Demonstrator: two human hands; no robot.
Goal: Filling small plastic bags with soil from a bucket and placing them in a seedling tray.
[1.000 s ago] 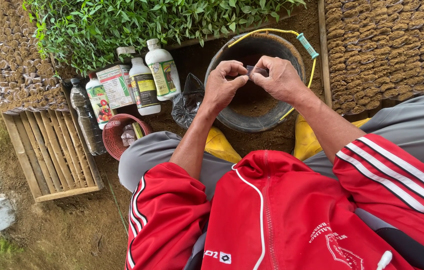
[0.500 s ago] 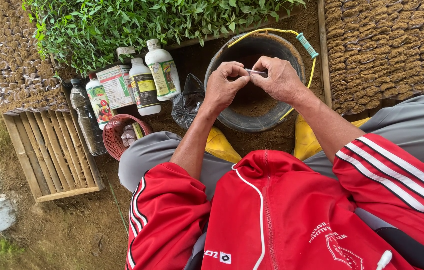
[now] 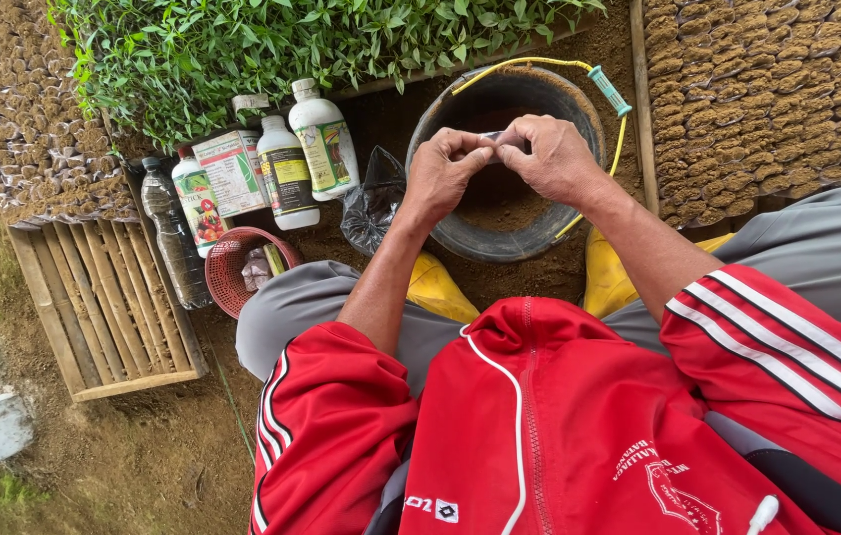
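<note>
Bucket (image 3: 460,233) on the ground (image 3: 143,466) ahead of the knees, soil inside; both hands (image 3: 500,163) over its mouth. Bag (image 3: 371,203) just left of the bucket. Bottles (image 3: 287,168) and carton (image 3: 232,170) further left; basket (image 3: 232,267) before them. Seedlings (image 3: 242,50) behind. Wooden tray (image 3: 104,307) at far left.

We are in an outdoor plant nursery: green seedlings (image 3: 272,50) in a bed, rows of soil-filled bags (image 3: 767,89), agrochemical bottles (image 3: 287,168) on bare earth.

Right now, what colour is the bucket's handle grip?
Teal-green grip on a yellow handle, head view.
</note>
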